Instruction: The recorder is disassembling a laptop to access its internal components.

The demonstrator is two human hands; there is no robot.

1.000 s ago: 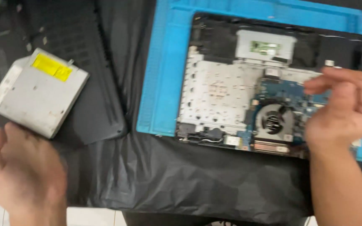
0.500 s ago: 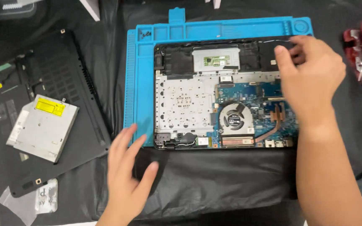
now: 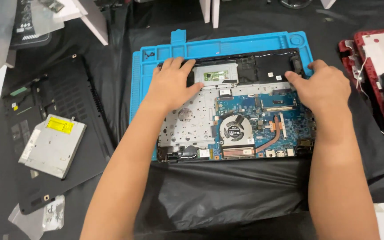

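— What was hard to make out there?

— The far edge of the opened laptop point(image 3: 245, 124) under both palms. The left hand point(image 3: 172, 84) lay flat, fingers spread wide, over the upper left part of the chassis beside the grey touchpad plate point(image 3: 215, 73), so whatever sat beneath it was hidden. The right hand point(image 3: 325, 86) was pressed on the upper right corner, fingers loosely curled over the rim; neither hand had anything gripped, as far as the view showed. The red laptop shell point(image 3: 374, 80) at the right was cut off by the frame, and the small clear bags point(image 3: 41, 215) at the lower left were too blurred to read their contents.

— And where was the laptop itself?

— On the blue mat point(image 3: 227, 44), which lay on black sheeting across the bench point(image 3: 227, 191), with the round fan point(image 3: 236, 131) and copper heat pipe point(image 3: 274, 138) showing (the board around them was blue).

— What had changed from half a second before?

— The left hand had been down on the black sheeting in front of the mat; it had come up onto the chassis. The right had stayed at the upper right corner. The silver optical drive point(image 3: 52, 144) lay on the black bottom cover point(image 3: 63, 133) at the left, as before.
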